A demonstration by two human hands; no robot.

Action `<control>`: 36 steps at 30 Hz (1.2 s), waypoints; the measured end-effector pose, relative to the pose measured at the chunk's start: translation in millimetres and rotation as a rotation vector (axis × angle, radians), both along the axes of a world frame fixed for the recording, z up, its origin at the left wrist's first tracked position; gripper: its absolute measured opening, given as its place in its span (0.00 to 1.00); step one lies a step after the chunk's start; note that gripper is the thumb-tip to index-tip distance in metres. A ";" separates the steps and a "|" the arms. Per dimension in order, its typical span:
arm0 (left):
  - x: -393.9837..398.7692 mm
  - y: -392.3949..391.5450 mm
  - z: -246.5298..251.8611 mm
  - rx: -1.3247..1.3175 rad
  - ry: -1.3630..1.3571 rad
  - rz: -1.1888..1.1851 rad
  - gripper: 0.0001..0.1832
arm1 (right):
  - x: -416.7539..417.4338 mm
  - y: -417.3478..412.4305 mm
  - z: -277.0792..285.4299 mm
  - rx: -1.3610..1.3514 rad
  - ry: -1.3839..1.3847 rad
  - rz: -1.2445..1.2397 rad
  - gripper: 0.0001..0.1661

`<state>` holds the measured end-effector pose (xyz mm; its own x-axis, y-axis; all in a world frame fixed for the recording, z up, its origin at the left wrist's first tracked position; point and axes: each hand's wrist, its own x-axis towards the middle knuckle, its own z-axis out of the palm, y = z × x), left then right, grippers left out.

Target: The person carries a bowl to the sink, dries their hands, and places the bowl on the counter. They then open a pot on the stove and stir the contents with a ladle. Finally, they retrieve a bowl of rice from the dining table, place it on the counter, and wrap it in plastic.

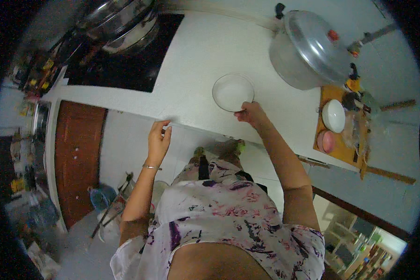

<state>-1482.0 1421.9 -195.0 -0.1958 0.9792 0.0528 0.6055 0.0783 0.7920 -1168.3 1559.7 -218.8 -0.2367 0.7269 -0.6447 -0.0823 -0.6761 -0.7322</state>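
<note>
My right hand (251, 113) grips the near rim of a clear round dish or lid (232, 92), probably glass, at the white countertop (210, 45). Whether the dish rests on the surface or is lifted slightly, I cannot tell. Close to the counter's front edge is my left hand (159, 138), with a bangle at the wrist. Its fingers are loosely bent, thumb apart, and nothing shows between them.
A large lidded aluminium pot (294, 56) stands at the back right. Beside it, a wooden board (321, 122) carries a white bowl (333, 116) and a pink bowl (326, 141). Stacked steel cookware (133, 38) sits on the black cooktop (133, 70) at left.
</note>
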 end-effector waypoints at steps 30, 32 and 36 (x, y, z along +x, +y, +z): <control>197.9 91.0 3.2 0.009 -0.167 -0.598 0.09 | 323.2 -115.8 124.0 0.129 -0.291 -0.850 0.20; 205.5 90.4 6.9 0.008 -0.141 -0.611 0.09 | 353.8 -121.4 122.2 0.136 -0.349 -0.917 0.20; 212.7 87.7 4.7 -0.054 -0.201 -0.580 0.10 | 381.3 -128.9 125.4 0.132 -0.578 -0.949 0.20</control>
